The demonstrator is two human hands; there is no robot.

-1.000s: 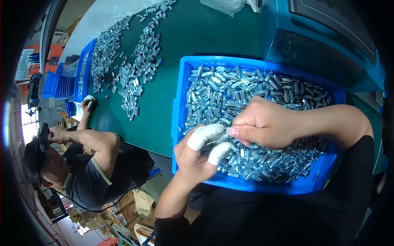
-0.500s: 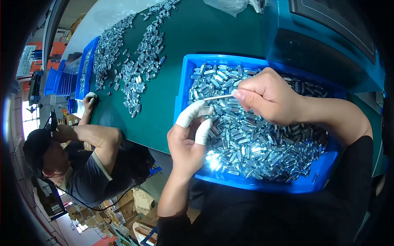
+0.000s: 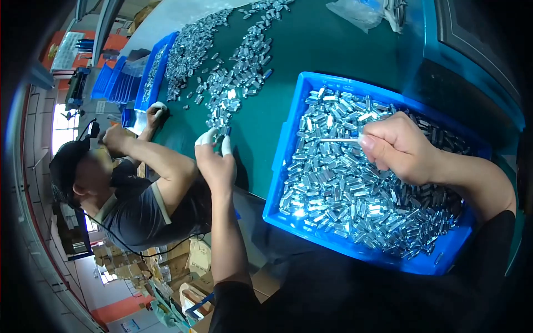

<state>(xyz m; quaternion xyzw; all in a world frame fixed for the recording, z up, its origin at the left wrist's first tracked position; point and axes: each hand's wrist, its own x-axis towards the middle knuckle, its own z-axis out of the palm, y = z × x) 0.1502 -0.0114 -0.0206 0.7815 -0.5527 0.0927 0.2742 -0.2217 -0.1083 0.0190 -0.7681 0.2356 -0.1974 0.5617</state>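
Note:
My right hand [image 3: 402, 149] is closed in a pinch on a thin metal rod [image 3: 340, 140], which points left over the heap. Beneath it, many shiny hexagonal metal pieces [image 3: 338, 183] fill a blue plastic bin [image 3: 284, 147]. Away from the bin, my left hand [image 3: 216, 164] hovers over the green table's near edge, with white covers on its fingertips. Its thumb and fingers are apart, beside the near end of a long pile of similar metal pieces [image 3: 244, 66]. No piece is plainly visible in its grasp.
A co-worker [image 3: 130, 211] in a dark cap sits at the left, one white-tipped hand [image 3: 157, 111] on the table [image 3: 311, 41]. Beyond are another filled blue bin [image 3: 161, 69] and stacked blue trays [image 3: 115, 83]. A teal machine [image 3: 461, 83] stands at the right; a plastic bag [image 3: 358, 15] lies behind.
My left hand has moved left, from beside the rod's tip above the bin to the near end of the table pile. The right hand still grips the rod. The whole view has shifted.

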